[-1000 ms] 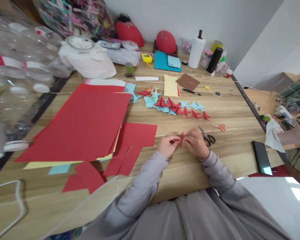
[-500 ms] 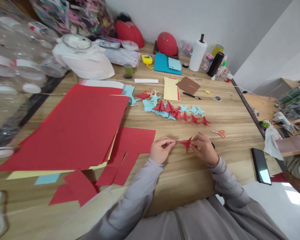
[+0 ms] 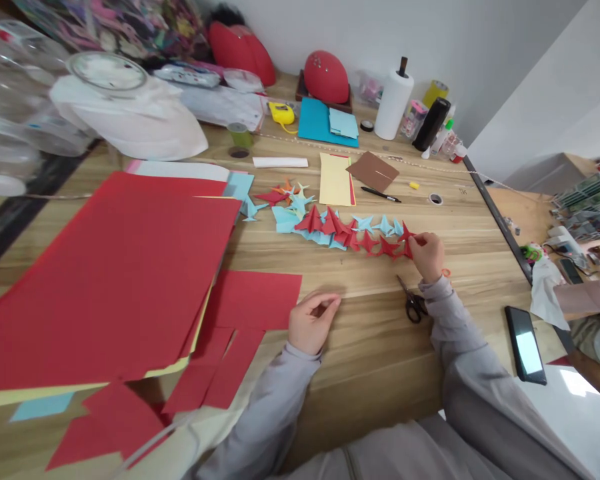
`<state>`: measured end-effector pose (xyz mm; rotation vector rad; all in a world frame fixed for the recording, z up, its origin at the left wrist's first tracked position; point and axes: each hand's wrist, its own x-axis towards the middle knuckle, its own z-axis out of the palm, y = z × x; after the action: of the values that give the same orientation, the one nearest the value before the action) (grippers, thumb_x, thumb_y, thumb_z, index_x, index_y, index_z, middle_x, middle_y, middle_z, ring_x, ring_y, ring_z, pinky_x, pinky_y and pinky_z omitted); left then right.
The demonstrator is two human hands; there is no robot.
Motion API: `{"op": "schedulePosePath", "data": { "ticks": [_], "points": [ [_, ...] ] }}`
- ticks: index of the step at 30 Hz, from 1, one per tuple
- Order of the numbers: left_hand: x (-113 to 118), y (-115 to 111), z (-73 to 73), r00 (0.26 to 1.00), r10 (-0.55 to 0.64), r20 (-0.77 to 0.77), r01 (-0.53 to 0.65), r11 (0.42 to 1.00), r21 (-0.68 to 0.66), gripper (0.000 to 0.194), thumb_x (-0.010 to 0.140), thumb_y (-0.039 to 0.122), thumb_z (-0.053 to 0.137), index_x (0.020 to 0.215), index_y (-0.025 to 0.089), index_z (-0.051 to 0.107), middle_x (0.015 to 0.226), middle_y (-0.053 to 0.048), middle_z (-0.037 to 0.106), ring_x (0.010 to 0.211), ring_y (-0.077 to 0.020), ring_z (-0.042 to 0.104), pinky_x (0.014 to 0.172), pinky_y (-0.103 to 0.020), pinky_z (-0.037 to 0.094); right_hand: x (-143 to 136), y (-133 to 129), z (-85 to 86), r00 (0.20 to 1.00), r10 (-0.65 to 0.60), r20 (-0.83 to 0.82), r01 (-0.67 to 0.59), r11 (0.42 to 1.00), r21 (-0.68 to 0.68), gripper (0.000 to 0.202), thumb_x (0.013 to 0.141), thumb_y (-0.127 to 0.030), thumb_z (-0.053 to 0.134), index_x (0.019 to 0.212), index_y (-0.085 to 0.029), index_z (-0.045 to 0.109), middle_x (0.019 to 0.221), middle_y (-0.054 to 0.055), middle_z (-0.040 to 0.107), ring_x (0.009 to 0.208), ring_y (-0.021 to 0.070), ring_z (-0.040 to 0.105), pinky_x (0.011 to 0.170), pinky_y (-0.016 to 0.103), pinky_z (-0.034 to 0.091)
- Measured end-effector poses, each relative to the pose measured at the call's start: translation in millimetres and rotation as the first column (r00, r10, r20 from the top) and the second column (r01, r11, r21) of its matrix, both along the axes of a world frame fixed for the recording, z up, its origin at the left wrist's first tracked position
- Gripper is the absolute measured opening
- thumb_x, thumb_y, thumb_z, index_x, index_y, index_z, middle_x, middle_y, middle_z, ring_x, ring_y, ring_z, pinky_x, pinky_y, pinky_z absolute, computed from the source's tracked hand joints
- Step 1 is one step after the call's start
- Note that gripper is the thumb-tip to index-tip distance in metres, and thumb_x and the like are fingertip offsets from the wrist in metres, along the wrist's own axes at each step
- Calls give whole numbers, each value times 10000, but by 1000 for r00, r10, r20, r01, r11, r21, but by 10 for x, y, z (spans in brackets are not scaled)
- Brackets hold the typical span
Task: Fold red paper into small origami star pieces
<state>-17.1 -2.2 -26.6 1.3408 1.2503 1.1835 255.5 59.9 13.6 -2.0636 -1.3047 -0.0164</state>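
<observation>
My right hand (image 3: 429,257) pinches a red origami crane (image 3: 405,233) at the right end of the row of folded paper cranes. Red cranes (image 3: 369,243) and light blue cranes (image 3: 384,225) line up to its left, some overlapping. Over the bare wood, beside a sheet of red paper (image 3: 265,293), my left hand (image 3: 313,321) has thumb and forefinger pressed together with nothing visible between them. Black-handled scissors (image 3: 414,305) lie below my right hand. Mostly hidden behind that wrist is an orange-handled pair (image 3: 447,273).
Large red sheets (image 3: 125,273) cover the table's left side, with cut red pieces (image 3: 115,420) below. Behind the cranes lie yellow paper (image 3: 334,179), brown paper (image 3: 374,171) and a black pen (image 3: 381,194). A phone (image 3: 525,345) rests at the right edge. Another person's arm shows far right.
My right hand has moved up and right with the red crane, bringing it to the row's end and uncovering the black scissors. My left hand stays pinched, slightly lower in view.
</observation>
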Motion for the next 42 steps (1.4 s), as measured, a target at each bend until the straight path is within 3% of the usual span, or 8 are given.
{"op": "schedulePosePath", "data": {
  "ticks": [10, 17, 22, 24, 29, 32, 36, 42],
  "points": [
    [-23, -13, -17, 1000, 11, 8, -10, 999, -31, 116, 712, 287, 681, 707, 180, 725, 713, -33, 698, 625, -130, 601, 596, -233, 491, 334, 234, -64, 990, -124, 69, 136, 970, -200, 225, 755, -323, 591, 630, -160, 682, 647, 82, 678, 595, 182, 553, 547, 281, 285],
    [-16, -4, -10, 999, 27, 28, -26, 999, -27, 121, 702, 283, 680, 702, 169, 720, 693, -33, 689, 588, -121, 590, 566, -227, 483, 183, -127, 109, 989, -141, -50, 142, 990, 9, 424, 874, -430, 457, 597, -154, 619, 528, 11, 546, 521, 126, 433, 546, 271, 282],
    [-17, 17, -70, 999, 44, -22, -42, 997, 67, 134, 713, 295, 676, 706, 166, 714, 667, -24, 668, 567, -115, 578, 537, -223, 466, -385, -611, -24, 967, 77, -244, -34, 984, 175, 474, 886, -533, 439, 602, -175, 564, 519, -14, 476, 510, 122, 423, 508, 264, 331],
    [-17, 17, -58, 997, 59, -57, -52, 991, 123, 133, 720, 292, 671, 715, 164, 708, 695, -27, 673, 599, -120, 591, 567, -230, 481, -672, -747, -135, 943, 283, -175, -268, 958, 107, 488, 926, -493, 385, 558, -202, 519, 517, 4, 481, 499, 134, 433, 500, 284, 348],
    [-122, -25, 106, 958, 27, -286, 36, 976, 213, 178, 777, 316, 602, 739, 179, 708, 740, -32, 692, 681, -148, 634, 636, -257, 511, -1071, -888, -317, 851, 517, -93, -521, 853, -24, 423, 888, -396, 526, 495, -245, 482, 527, 14, 540, 562, 156, 525, 582, 298, 418],
    [-315, -53, 196, 842, 32, -539, 101, 971, 215, 195, 767, 329, 601, 803, 182, 724, 799, -49, 701, 712, -184, 648, 676, -299, 524, -1069, -882, -356, 818, 576, 3, -571, 811, -127, 435, 909, -338, 500, 488, -234, 467, 540, 21, 567, 571, 143, 543, 591, 282, 416],
    [-604, -75, 237, 543, 86, -835, 102, 981, 167, 229, 744, 300, 613, 882, 161, 732, 895, -104, 696, 854, -281, 643, 788, -395, 515, -1009, -837, -401, 830, 558, 5, -555, 827, -88, 453, 922, -336, 462, 484, -222, 444, 497, 11, 522, 513, 130, 494, 551, 278, 369],
    [-710, -109, 311, 197, 7, -980, 3, 1000, 8, 415, 754, 378, 610, 1040, 88, 687, 1080, -195, 640, 1008, -336, 598, 875, -417, 474, -974, -822, -455, 826, 564, -13, -564, 826, 19, 473, 915, -374, 455, 478, -204, 397, 462, -20, 445, 486, 114, 430, 537, 263, 311]
  ]
}}
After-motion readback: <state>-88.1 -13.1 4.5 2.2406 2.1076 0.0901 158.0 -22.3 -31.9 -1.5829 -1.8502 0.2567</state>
